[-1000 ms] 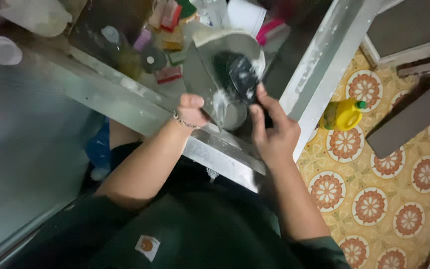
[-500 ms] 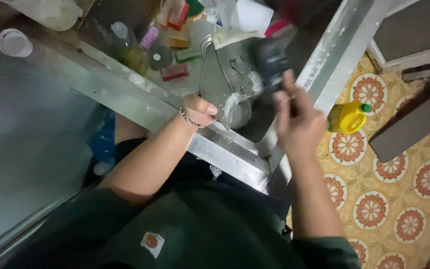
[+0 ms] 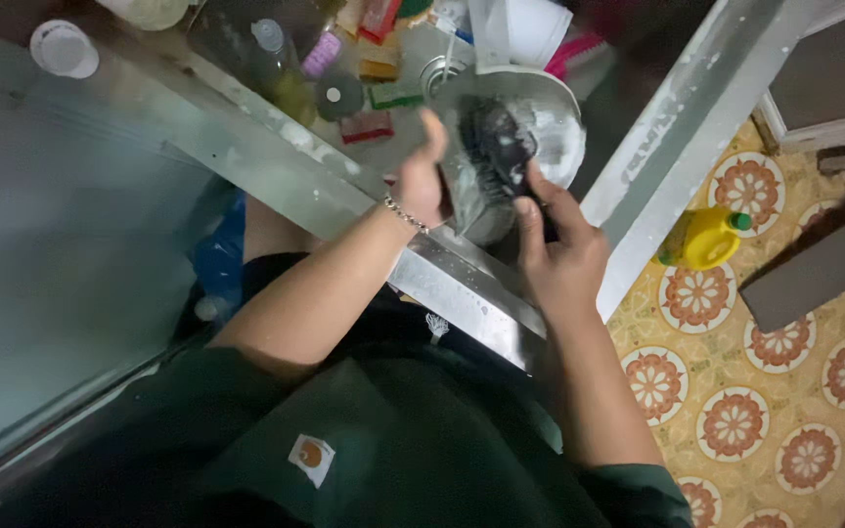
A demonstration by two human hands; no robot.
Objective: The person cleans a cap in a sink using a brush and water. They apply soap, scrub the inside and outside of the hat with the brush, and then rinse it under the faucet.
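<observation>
Over the steel sink (image 3: 501, 293), our left hand (image 3: 422, 181) curls its fingers around the rim of a round metal pan (image 3: 550, 132), tilting it so our right hand (image 3: 555, 259), fingers closed on a dark scrubber (image 3: 501, 147), can reach inside.

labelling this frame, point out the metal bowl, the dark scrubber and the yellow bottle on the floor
metal bowl (image 3: 557, 132), head view, on its bare right inner wall
dark scrubber (image 3: 497, 147), head view, on its middle, above the right hand
yellow bottle (image 3: 701, 240), head view, on its yellow body
</observation>
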